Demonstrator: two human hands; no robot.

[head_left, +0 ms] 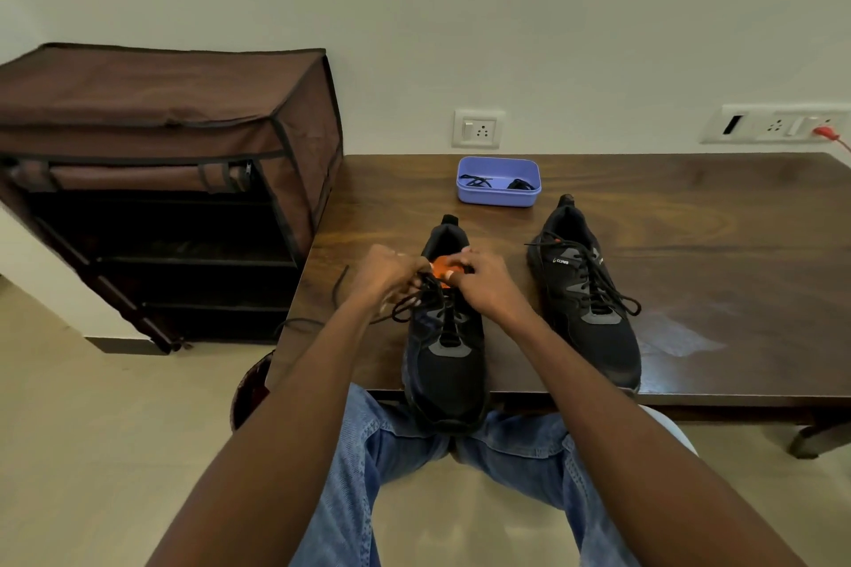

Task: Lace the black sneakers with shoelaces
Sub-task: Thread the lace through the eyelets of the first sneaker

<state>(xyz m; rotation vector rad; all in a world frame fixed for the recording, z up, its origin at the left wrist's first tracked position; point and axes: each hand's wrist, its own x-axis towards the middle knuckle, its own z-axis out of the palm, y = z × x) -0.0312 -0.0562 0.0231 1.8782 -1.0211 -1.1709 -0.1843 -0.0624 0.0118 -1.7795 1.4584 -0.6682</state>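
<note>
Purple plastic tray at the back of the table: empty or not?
Not empty. The purple rectangular plastic tray holds two small dark bundles, one left, one right. They look like black shoelaces, but are too small to confirm.

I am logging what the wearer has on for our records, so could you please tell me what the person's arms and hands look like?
Both forearms are bare, with no sleeves in view. The left hand and right hand wear no gloves; no watch or bracelet shows. Any rings are too small to tell. Below the arms, blue jeans cover the legs.

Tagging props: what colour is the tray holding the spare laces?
Light purple, lavender-blue tray, at the back of the table; seen in the head view.
</note>
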